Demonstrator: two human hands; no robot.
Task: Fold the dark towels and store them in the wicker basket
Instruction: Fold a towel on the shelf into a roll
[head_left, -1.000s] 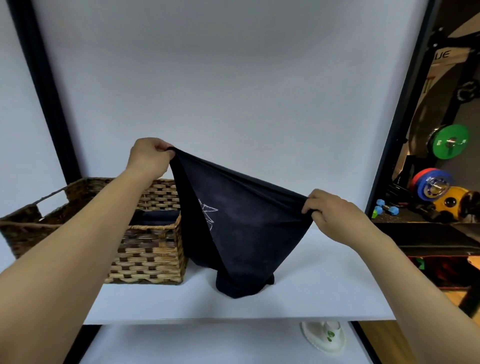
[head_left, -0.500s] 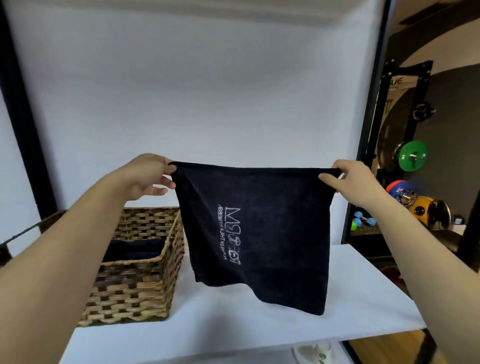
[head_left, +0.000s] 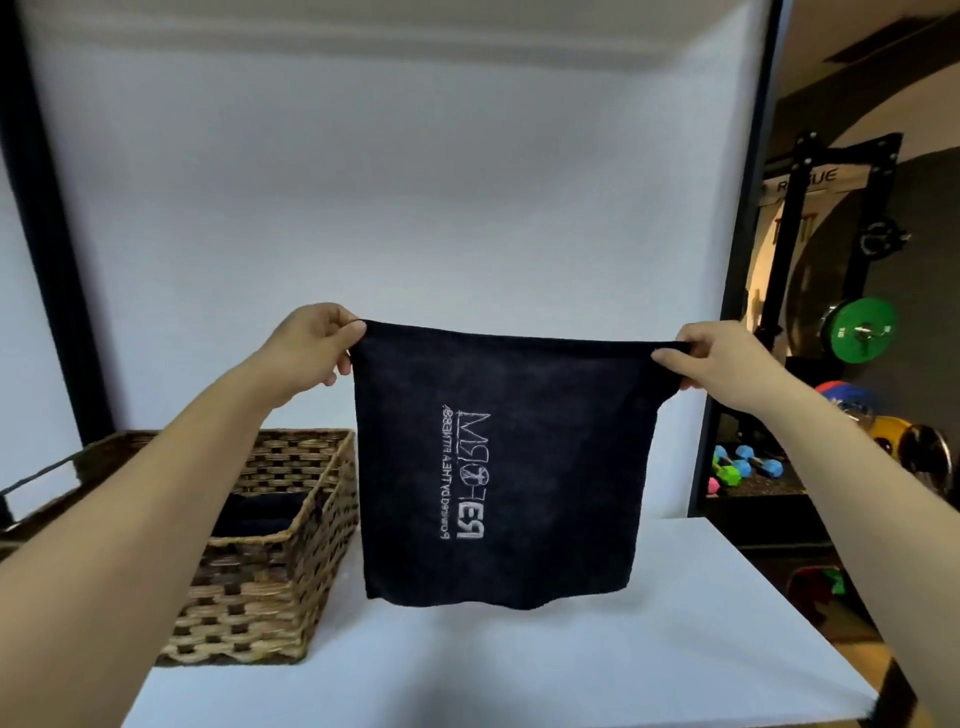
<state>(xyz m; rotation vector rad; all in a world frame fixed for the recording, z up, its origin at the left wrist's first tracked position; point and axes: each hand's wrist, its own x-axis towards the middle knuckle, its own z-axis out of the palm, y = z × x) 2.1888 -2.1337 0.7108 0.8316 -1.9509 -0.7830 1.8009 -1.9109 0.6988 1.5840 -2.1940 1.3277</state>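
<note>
towel: dark towel hangs flat in the air over the tabletop, printed text running sideways, bottom hem just clear of the surface
left grip: left hand pinches top left corner, thumb and fingers pressed on the cloth
right grip: right hand pinches top right corner the same way
handling: looks soft, light and limp, no stiffness; corners are the best hold, top edge sags slightly between them
basket: wicker basket just left of the towel, dark folded cloth already inside
edges: tabletop front edge near, right edge drops off toward gym gear
room: open white surface below and right of the towel, probably enough to lay it down and fold
</note>
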